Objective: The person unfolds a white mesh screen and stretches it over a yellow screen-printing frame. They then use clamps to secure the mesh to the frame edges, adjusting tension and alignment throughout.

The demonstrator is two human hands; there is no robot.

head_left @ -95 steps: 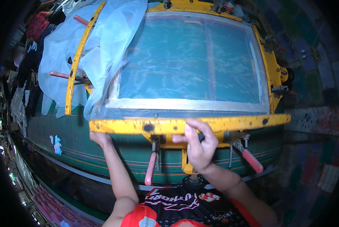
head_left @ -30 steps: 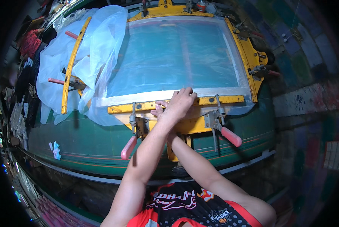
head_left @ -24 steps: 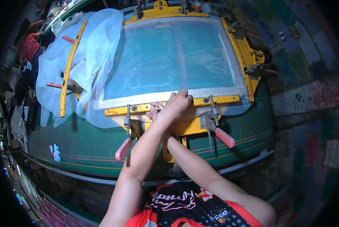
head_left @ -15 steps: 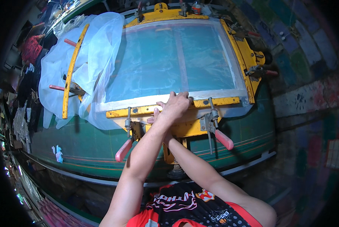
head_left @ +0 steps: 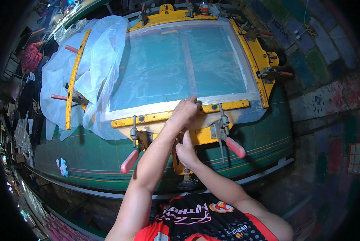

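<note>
Mesh fabric (head_left: 155, 66), pale and sheer, lies over a framed rectangle with a white border (head_left: 155, 109). My left hand (head_left: 186, 110) rests on top of the yellow clamp bar (head_left: 145, 119) along the near edge, its fingers curled over it near the middle. Just below, my right hand (head_left: 185, 152) is closed with the thumb pointing up, beside the yellow bracket (head_left: 206, 135). My left forearm partly hides its fingers, and what they hold cannot be made out. Toggle clamps with red handles (head_left: 130, 161) flank both hands.
Loose sheer fabric (head_left: 103, 52) bunches at the left under a separate yellow bar (head_left: 72, 86). More yellow clamps stand at the far side (head_left: 168, 15) and right side (head_left: 264, 68). The green table (head_left: 95, 160) has a metal rail along its near edge. A small bottle (head_left: 204, 8) stands at the back.
My right hand has drawn back toward me from beneath my left wrist and is now lower, beside the bracket. My left hand stays on the bar. The view has shifted slightly.
</note>
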